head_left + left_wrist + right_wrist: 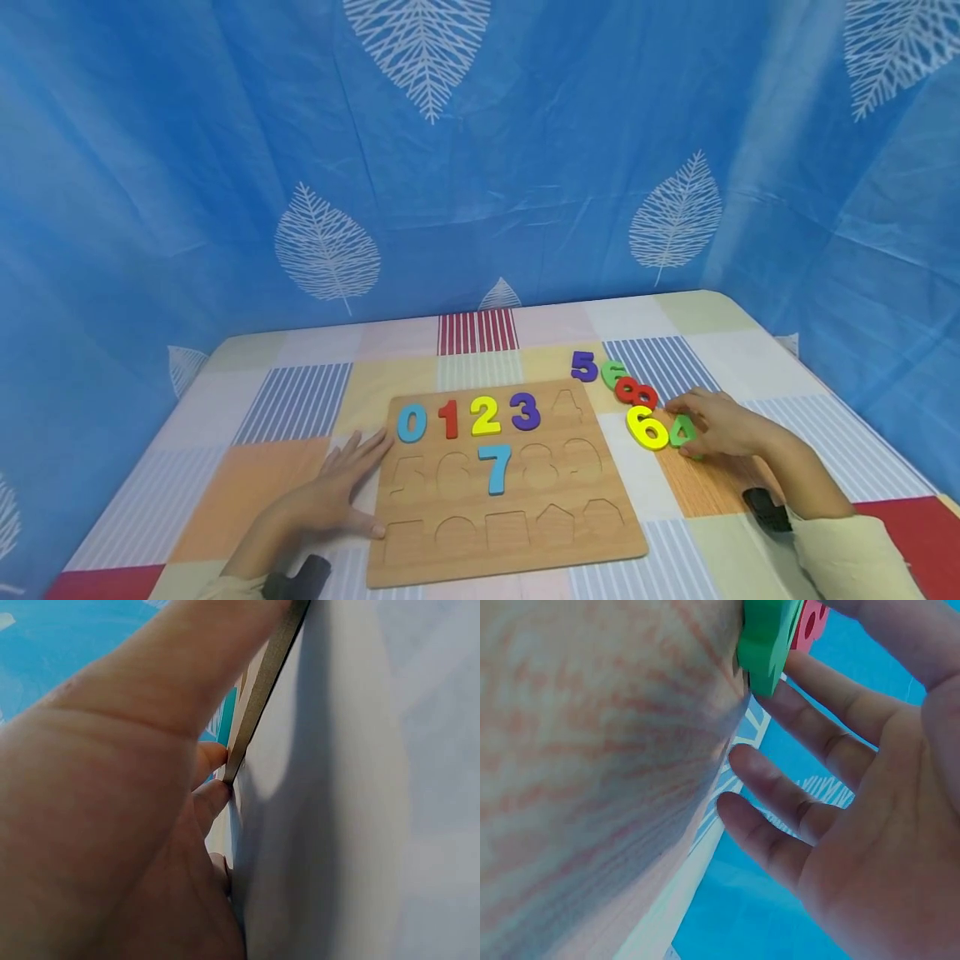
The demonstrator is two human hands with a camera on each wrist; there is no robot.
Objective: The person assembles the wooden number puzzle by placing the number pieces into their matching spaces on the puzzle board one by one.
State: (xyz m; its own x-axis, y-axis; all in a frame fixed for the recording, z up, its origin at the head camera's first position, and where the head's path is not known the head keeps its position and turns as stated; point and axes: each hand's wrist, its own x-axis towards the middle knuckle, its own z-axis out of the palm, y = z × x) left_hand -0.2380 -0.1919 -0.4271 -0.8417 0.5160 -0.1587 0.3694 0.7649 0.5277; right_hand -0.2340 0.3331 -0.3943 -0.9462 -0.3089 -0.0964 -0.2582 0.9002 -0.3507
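Observation:
A wooden number board [442,554] lies on the table, with a blue 0 [403,423], red 1 [452,421], yellow 2 [486,427] and purple 3 [534,414] along its top row. A blue 7 [497,475] sits in its middle row. My left hand [330,496] rests at the board's left edge, fingers spread, thumb and fingertips touching it. To the board's right, my right hand [723,425] has thumb and fingers around a green 4 [677,435]. In the right wrist view, fingertips touch the side of the green 4 [761,656].
Beyond the board's upper right corner lie a purple 5 [577,365], a green 6-shaped piece [609,372], a red 8 [626,390] and a yellow 6-shaped piece [636,421] beside the green 4. Blue curtains [525,167] hang behind the patchwork tablecloth [285,467].

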